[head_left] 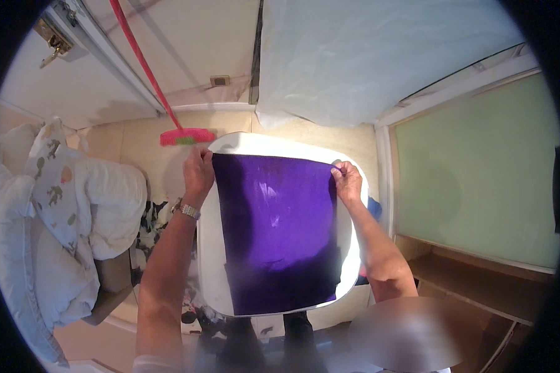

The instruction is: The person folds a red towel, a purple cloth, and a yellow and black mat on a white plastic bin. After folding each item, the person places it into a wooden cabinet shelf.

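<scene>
A purple cloth [280,217] lies spread over a white table [211,267] with rounded corners. Pale marks show on its upper middle, and its near part looks darker and partly doubled. My left hand [198,171] pinches the cloth's far left corner, and a metal watch sits on that wrist. At the far right corner, my right hand [347,180] grips the cloth between thumb and fingers. The far edge runs nearly straight between both hands.
A red broom [186,136] leans against the wall beyond the table. White bedding [99,205] is piled at the left. A pale green panel [473,168] with wooden shelves [479,280] below stands at the right. Dark patterned fabric [152,230] lies beside the table.
</scene>
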Available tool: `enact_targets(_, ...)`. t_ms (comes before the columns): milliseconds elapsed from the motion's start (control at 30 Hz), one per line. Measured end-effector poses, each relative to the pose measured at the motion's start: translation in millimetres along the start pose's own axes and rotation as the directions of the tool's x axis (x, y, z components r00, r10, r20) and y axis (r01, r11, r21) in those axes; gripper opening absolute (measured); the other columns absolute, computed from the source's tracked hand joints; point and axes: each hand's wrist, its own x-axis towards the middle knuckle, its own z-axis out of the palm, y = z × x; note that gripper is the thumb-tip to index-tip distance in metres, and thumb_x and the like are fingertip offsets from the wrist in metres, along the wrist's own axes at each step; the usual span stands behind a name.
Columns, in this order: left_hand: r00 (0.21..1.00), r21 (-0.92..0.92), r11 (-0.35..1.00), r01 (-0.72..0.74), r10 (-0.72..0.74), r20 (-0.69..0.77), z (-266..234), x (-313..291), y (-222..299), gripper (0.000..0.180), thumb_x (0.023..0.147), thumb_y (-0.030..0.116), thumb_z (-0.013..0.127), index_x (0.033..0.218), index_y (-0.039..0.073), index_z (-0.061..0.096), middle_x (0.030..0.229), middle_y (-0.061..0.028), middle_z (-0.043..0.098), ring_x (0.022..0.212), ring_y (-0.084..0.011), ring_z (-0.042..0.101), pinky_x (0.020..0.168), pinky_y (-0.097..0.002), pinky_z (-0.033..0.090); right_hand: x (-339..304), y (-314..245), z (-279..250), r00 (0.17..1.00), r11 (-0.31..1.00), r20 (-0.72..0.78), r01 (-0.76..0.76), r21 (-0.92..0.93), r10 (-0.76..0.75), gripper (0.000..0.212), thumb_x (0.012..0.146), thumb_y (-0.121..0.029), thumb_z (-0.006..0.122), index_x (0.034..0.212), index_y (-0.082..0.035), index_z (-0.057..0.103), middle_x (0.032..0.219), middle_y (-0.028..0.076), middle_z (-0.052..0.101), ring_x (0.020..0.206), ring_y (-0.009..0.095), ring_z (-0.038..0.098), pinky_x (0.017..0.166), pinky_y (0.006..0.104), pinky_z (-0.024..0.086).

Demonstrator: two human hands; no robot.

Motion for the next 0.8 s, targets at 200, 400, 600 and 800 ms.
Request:
enact_targets(200, 0.988, 0.052, 0.993, -0.108, 0.114, -0.109, -6.3, -56.1, -2.9, 0.033, 0.096, 0.012, 0.065, 0.124, -0.002, 0.060, 0.114, -0.0215, 0.065, 0.105, -0.0371, 0.062, 0.091, -0.0429, 0.051, -30.4, 2.5, -26.4, 0.996, 0.969, -0.023, -0.081, 0.232, 0.089, 0.042, 0.085, -0.020, 0.080, 0.121, -0.005, 0.064, 0.105, 0.013, 0.069, 0.095, 0.023, 0.067, 0.085, 0.0370, 0.055)
enact_targets(400, 0.973, 0.062, 0.982, 0.181, -0.188, 0.135, -65.0, -223.5, -8.3, 0.024, 0.097, 0.013, 0.067, 0.118, 0.001, 0.063, 0.103, -0.0149, 0.064, 0.085, -0.0265, 0.061, 0.078, -0.0368, 0.050, -200.1, 70.9, -93.5, 0.927, 0.909, 0.108, -0.374, 0.184, 0.360, 0.016, 0.091, -0.015, 0.072, 0.092, -0.003, 0.060, 0.078, -0.002, 0.057, 0.074, 0.008, 0.053, 0.068, 0.0257, 0.047)
enact_targets(600, 0.888, 0.163, 0.924, 0.346, -0.379, 0.260, -100.4, -393.5, -1.7, 0.024, 0.099, 0.020, 0.065, 0.112, 0.000, 0.065, 0.092, -0.0120, 0.067, 0.080, -0.0217, 0.061, 0.075, -0.0371, 0.051, -350.7, 65.3, -122.7, 0.864, 0.740, 0.229, -0.503, 0.447, 0.449, 0.003, 0.098, -0.009, 0.064, 0.097, -0.008, 0.067, 0.084, -0.002, 0.065, 0.073, 0.005, 0.057, 0.066, 0.0233, 0.048)
enact_targets(800, 0.741, 0.098, 0.807, 0.583, -0.577, 0.345, -89.4, -426.1, 51.5, 0.037, 0.091, 0.025, 0.073, 0.119, 0.002, 0.066, 0.105, -0.0150, 0.070, 0.095, -0.0308, 0.067, 0.092, -0.0463, 0.051, -353.4, 28.9, -115.0, 0.811, 0.828, 0.223, -0.560, 0.029, 0.541, 0.019, 0.089, -0.017, 0.077, 0.101, -0.006, 0.066, 0.084, 0.004, 0.071, 0.077, 0.015, 0.066, 0.073, 0.0330, 0.055)
